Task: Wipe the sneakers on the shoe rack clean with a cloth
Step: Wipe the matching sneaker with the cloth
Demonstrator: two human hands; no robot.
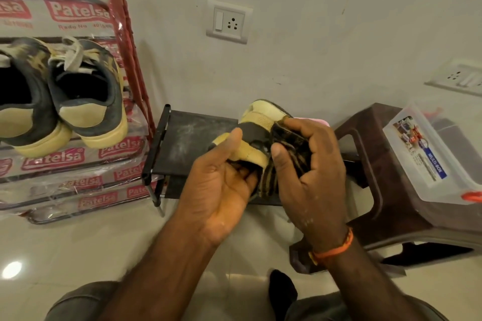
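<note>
Head view shows the left hand (221, 180) gripping one sneaker (254, 135) from below, above the black shoe rack (182, 135). The right hand (310, 164) is curled around a dark striped cloth (284, 161), which it presses on the sneaker's side. Two more sneakers (60, 96) sit on the red rack (130, 47) at left, looking dusty. I judge the wiping is in the middle, with these two probably left.

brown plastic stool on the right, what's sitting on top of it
A clear plastic storage box with a printed label rests on the brown plastic stool. Its contents are too blurred to identify, and the frame edge cuts off its right side.
</note>
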